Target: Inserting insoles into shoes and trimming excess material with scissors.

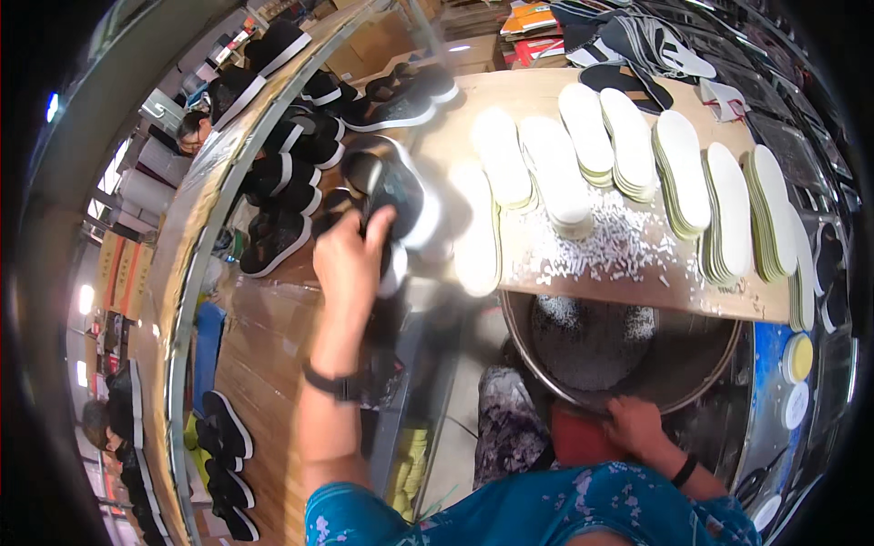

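Note:
My left hand grips a black shoe with a white sole, thumb on top; motion blurs the shoe. It is among more black shoes on the shelf at the left, partly hidden behind it. At the lower right, my right hand has its fingers curled at the near rim of a round metal basin, next to a red surface. White granules lie inside the basin. Above it, a board carries several stacks of pale insoles and scattered white bits.
A metal shelf edge curves down the left side, with black shoes on the lower part. Shoe pieces lie at the far right. Round containers stand on a blue surface at the right. Other people are beyond the shelf.

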